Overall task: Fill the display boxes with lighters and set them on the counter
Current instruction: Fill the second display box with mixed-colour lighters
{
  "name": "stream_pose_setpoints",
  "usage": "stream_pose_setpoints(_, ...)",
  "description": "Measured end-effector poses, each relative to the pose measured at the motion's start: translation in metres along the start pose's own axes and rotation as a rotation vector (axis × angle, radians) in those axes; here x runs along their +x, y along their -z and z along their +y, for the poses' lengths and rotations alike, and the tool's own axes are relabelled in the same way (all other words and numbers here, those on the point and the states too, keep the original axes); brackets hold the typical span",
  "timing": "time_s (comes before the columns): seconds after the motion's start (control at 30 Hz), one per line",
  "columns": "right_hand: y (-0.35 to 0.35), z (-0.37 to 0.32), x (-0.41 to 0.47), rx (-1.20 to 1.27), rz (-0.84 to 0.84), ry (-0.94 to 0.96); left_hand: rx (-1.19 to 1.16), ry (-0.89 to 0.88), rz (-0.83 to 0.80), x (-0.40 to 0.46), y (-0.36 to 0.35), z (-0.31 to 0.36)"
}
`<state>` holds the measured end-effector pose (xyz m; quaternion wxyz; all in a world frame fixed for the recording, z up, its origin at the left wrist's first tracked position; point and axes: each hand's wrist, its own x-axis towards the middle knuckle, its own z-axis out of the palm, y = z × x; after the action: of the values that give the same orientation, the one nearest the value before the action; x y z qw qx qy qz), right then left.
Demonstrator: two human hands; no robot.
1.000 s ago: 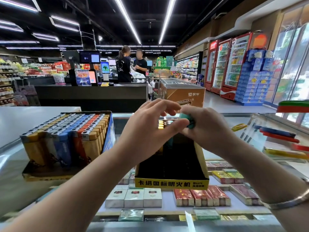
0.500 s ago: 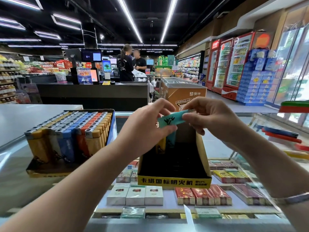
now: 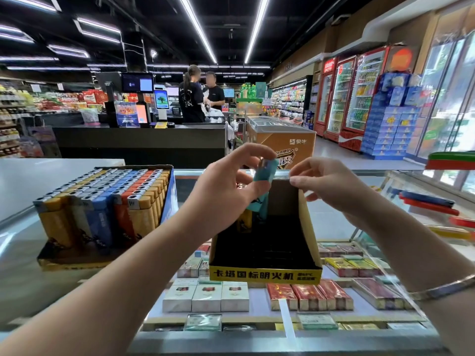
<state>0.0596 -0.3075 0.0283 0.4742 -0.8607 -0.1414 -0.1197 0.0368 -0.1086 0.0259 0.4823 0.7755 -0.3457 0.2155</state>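
A nearly empty black and yellow display box [image 3: 266,274] stands on the glass counter [image 3: 331,222] in front of me. A few lighters stand at its back left corner, partly hidden by my hand. My left hand [image 3: 223,186] pinches a teal lighter [image 3: 266,170] upright above the back of the box. My right hand [image 3: 326,183] hovers just right of it over the box's back right corner, fingers loosely curled and holding nothing. To the left stands a full display box [image 3: 102,209] packed with yellow, blue, white and orange lighters.
Cigarette packs [image 3: 205,296] lie in rows under the glass. Coloured flat items [image 3: 426,201] lie at the counter's right end. Beyond the counter are a checkout desk [image 3: 138,142], two people [image 3: 200,98], a chest freezer [image 3: 280,134] and drink fridges [image 3: 352,96].
The teal lighter, held level between both hands, now stands upright in my left hand alone. My right hand has let go and drawn back to the right.
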Motion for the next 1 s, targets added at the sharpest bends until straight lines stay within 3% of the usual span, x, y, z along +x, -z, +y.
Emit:
stream_pose_setpoints(0.17,-0.004,-0.002,0.000,0.001,-0.061,-0.028,0.096,0.004,0.003,-0.002,-0.007,-0.007)
stream_pose_setpoints(0.33,-0.007,-0.001,0.001,0.000,-0.060,-0.013,0.405,-0.082,0.008,-0.003,-0.010,-0.014)
stream_pose_setpoints(0.67,-0.006,-0.001,0.000,-0.020,-0.086,-0.007,0.582,-0.132,0.049,0.005,-0.006,-0.021)
stream_pose_setpoints(0.87,-0.008,-0.001,0.001,-0.024,-0.078,-0.004,0.484,0.054,-0.050,0.006,-0.003,-0.019)
stream_pose_setpoints(1.0,-0.008,0.000,0.001,-0.033,-0.079,0.007,0.205,0.272,-0.212,0.008,0.001,-0.022)
